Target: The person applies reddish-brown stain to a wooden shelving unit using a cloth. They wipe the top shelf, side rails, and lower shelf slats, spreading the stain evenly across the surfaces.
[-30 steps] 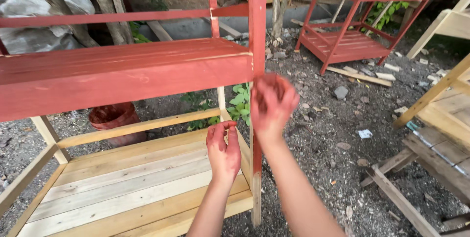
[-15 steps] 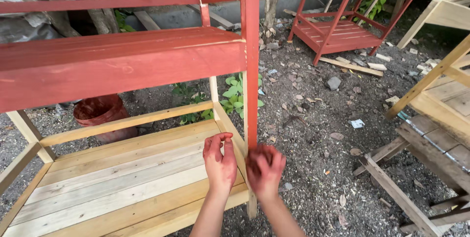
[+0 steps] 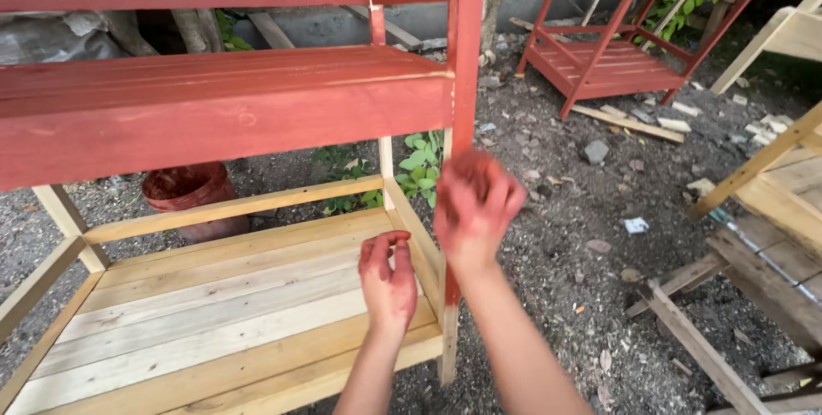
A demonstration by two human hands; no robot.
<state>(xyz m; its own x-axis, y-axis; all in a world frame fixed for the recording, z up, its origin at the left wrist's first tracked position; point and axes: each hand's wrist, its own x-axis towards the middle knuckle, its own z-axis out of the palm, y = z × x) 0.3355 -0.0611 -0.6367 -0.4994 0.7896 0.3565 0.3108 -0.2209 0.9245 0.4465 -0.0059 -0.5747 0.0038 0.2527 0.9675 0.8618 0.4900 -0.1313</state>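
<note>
Red corner post (image 3: 463,81) stood directly before right hand (image 3: 476,206), blocking forward passage. Open room lay above unpainted lower shelf (image 3: 214,312). Gravel ground (image 3: 591,209) rightward was open.

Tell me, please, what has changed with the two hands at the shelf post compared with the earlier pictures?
The red-stained right hand has risen along the half-painted front wooden post, after dropping low beside the left half a second ago. The red-stained left hand stayed low over the bare lower plank shelf, fingers loosely open. Neither hand visibly took hold of anything. The red painted upper shelf and red bucket are unchanged.
</note>
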